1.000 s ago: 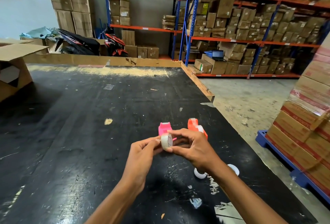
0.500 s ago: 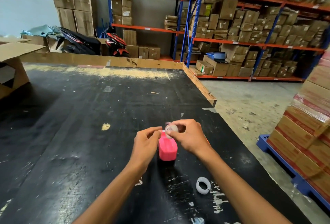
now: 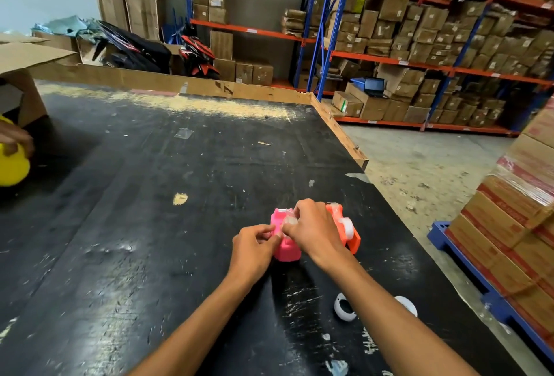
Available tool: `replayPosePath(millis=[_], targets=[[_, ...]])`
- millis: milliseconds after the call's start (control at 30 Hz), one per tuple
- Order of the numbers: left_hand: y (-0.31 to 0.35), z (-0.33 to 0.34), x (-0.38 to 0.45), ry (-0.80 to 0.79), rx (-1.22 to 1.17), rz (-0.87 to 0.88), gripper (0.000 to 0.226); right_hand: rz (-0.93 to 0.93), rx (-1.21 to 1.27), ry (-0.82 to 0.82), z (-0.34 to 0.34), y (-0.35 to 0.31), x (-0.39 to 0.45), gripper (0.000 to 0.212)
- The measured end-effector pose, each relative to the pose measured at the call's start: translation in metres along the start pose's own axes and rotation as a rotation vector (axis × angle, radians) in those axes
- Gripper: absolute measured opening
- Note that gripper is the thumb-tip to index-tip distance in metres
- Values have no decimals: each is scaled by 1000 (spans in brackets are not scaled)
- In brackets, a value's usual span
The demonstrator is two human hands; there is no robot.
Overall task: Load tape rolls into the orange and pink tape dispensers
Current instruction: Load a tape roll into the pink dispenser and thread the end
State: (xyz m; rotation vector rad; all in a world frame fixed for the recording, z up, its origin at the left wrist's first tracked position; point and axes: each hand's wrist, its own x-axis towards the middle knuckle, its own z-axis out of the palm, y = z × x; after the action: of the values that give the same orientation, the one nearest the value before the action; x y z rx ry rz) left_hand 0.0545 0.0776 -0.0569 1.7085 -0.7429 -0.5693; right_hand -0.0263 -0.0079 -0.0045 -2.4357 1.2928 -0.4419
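Note:
A pink tape dispenser (image 3: 284,248) stands on the black table (image 3: 150,225). My right hand (image 3: 311,230) pinches a small clear tape roll (image 3: 290,221) and holds it down at the top of the pink dispenser. My left hand (image 3: 254,243) grips the dispenser's left side with its fingertips. Just to the right stands the orange tape dispenser (image 3: 347,231) with a white-cored roll sitting in it. My right hand hides part of both dispensers.
Two white tape cores (image 3: 344,306) (image 3: 406,305) lie near my right forearm. Another person's hand (image 3: 15,138) holds a yellow object (image 3: 12,162) at the far left, by a cardboard box (image 3: 27,75). The table's right edge drops to the floor beside a pallet of cartons (image 3: 515,225).
My hands carried the clear tape roll from in front of me down onto the pink dispenser. The left hand took hold of the dispenser. Another person's hand with a yellow object appeared at left.

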Motion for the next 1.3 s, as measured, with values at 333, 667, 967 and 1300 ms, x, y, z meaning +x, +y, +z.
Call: replayPosePath(millis=[333,667,967,1300], targets=[[5,0,-9,-37,-4,7,26,-6,140,-63,-2,8,4,30],[1,-1,-12,-56,22,56,27,-13,128,-116,2,11,6,12],[4,-3,-7,-70,47,60,39,137,163,-263,-10,0,27,46],[6,-1,-9,-37,45,39,35,172,459,-330,-14,22,24,27]])
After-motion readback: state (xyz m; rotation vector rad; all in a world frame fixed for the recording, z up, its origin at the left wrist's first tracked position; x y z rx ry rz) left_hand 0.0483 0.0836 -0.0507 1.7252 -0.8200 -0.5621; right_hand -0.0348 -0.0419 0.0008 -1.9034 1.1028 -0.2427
